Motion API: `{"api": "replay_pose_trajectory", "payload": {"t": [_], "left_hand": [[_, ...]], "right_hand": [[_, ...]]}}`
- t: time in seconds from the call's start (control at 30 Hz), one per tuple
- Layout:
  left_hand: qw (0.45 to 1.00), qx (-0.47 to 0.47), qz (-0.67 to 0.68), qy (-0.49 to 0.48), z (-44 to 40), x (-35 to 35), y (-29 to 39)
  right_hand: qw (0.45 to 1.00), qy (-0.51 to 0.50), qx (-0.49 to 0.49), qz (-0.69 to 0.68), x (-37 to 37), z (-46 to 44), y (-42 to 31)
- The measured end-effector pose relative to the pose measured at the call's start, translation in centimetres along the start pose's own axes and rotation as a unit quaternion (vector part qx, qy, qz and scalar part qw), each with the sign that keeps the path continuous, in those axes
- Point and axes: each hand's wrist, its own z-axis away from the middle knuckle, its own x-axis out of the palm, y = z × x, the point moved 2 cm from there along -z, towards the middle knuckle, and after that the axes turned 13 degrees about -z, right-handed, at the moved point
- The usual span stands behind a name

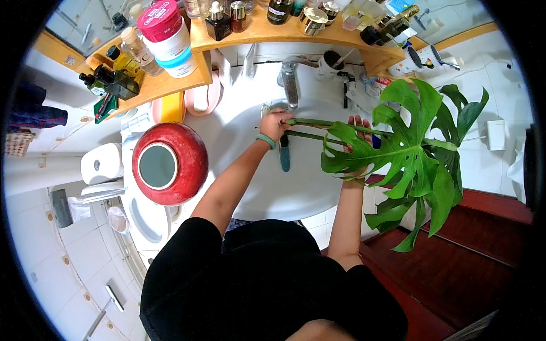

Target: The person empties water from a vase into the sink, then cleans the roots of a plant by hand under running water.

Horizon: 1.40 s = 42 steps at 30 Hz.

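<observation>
Over the white sink (267, 199), my left hand (276, 124) is closed around the lower ends of the monstera stems. The large green split monstera leaves (418, 148) spread out to the right. My right hand (359, 136) lies palm up under the stems, its fingers stretched out and partly hidden by a leaf. Just below my left hand, a tool with a teal handle (285, 158) lies in the basin; its upper part is hard to make out. A round red vase (193, 150) with a wide opening stands on the counter at left.
A metal faucet (290, 88) rises at the sink's back. Wooden shelves (250, 38) above carry bottles and jars. A pink soap dish (213, 96) and a dark cup (330, 65) flank the faucet. Dark red wooden furniture (432, 273) stands at lower right.
</observation>
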Motion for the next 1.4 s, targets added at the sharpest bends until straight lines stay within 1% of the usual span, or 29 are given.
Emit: {"api": "replay_pose_trajectory", "payload": {"t": [0.03,0.07,0.1,0.13,0.17,0.2,0.23,0.27,0.3,0.33,0.43,0.47,0.5,0.53,0.57,0.7,0.8,0.83,0.9,0.93,0.97,1.0,1.1,1.13,1.2,1.23,1.3,1.33,1.4], "left_hand": [[1.0,0.0,0.0,0.0,-0.1,0.1,-0.1],[0.999,0.041,-0.004,-0.016,-0.1,0.1,-0.1],[0.996,0.081,-0.008,-0.032,-0.2,0.2,-0.2],[0.996,0.082,-0.008,-0.032,-0.4,0.4,-0.7],[0.993,0.069,0.042,-0.084,-0.6,0.8,-1.4],[0.985,0.055,0.091,-0.135,-0.8,1.1,-1.9],[0.985,0.055,0.091,-0.135,-1.1,1.2,-2.2],[0.981,0.029,0.107,-0.158,-1.2,1.4,-2.7],[0.976,0.003,0.122,-0.181,-1.3,1.3,-2.6],[0.976,0.003,0.123,-0.18,-1.4,1.2,-2.3],[0.975,-0.012,0.123,-0.187,-1.4,0.4,-1.5],[0.976,-0.01,0.11,-0.189,-1.4,0.2,-1.1],[0.976,-0.007,0.098,-0.192,-1.4,0.0,-0.8],[0.976,-0.007,0.099,-0.193,-1.3,-0.1,-0.8],[0.976,0.012,0.1,-0.194,-1.3,-0.2,-0.8],[0.976,0.05,0.093,-0.19,-1.3,-0.3,-1.0],[0.972,0.035,0.133,-0.189,-1.2,0.7,-1.9],[0.972,0.035,0.134,-0.189,-1.1,0.7,-1.9],[0.983,0.084,0.09,-0.137,-0.9,0.4,-1.5],[0.983,0.084,0.09,-0.136,-0.9,0.4,-1.7],[0.962,0.017,0.181,-0.202,-0.8,0.8,-2.0],[0.925,-0.049,0.27,-0.265,-0.7,0.6,-1.7],[0.925,-0.076,0.26,-0.266,-0.3,-0.6,0.0],[0.925,-0.076,0.26,-0.266,-0.2,-0.3,-0.4],[0.945,0.025,0.227,-0.235,-0.2,0.1,-0.9],[0.945,0.025,0.227,-0.235,-0.2,0.2,-1.1],[0.94,0.017,0.224,-0.255,-0.2,0.4,-1.5],[0.94,0.017,0.225,-0.254,-0.2,0.7,-1.7],[0.932,0.006,0.229,-0.28,-0.1,0.9,-1.7]], "right_hand": [[0.999,0.0,-0.014,0.049,-0.2,0.0,0.0],[0.999,0.0,-0.014,0.049,-0.3,-0.1,-0.2],[0.997,-0.014,0.034,-0.067,-0.1,-0.2,-0.4],[0.979,-0.029,0.081,-0.182,0.0,-0.3,-0.4],[0.98,-0.028,0.08,-0.181,0.1,-0.2,-0.4],[0.986,-0.062,0.067,-0.142,0.6,-0.1,-0.3],[0.989,-0.096,0.054,-0.103,1.0,0.1,-0.2],[0.989,-0.097,0.054,-0.103,1.4,0.3,-0.3],[0.989,-0.053,0.065,-0.125,2.0,0.6,-0.4],[0.986,-0.01,0.076,-0.147,2.5,0.7,-0.5],[0.982,-0.047,0.103,-0.153,4.5,0.8,-0.4],[0.982,-0.006,0.102,-0.159,5.8,1.4,-0.3],[0.982,-0.005,0.103,-0.159,6.8,1.8,-0.2],[0.995,-0.043,0.076,-0.045,7.6,2.1,-0.2],[0.993,-0.08,0.048,0.069,7.9,2.2,-0.2],[0.99,-0.054,0.091,0.094,4.9,1.8,-1.3],[0.969,-0.134,0.169,0.123,4.6,1.2,-1.9],[0.969,-0.134,0.17,0.123,4.5,1.3,-1.7],[0.976,-0.126,0.149,0.095,4.5,1.6,-1.3],[0.976,-0.127,0.149,0.095,4.7,1.6,-1.2],[0.975,-0.136,0.144,0.098,4.9,1.7,-1.1],[0.974,-0.145,0.14,0.101,5.1,1.7,-1.1],[0.973,-0.151,0.158,0.075,4.5,1.4,-1.0],[0.972,-0.153,0.164,0.066,4.7,1.4,-0.9],[0.979,-0.13,0.127,0.094,5.5,1.9,-0.7],[0.98,-0.122,0.114,0.103,6.0,2.0,-0.5],[0.981,-0.149,0.121,0.037,6.8,2.2,-0.2],[0.973,-0.18,0.143,0.019,6.0,1.6,-0.3],[0.971,-0.188,0.149,0.021,5.4,1.3,-0.4]]}}
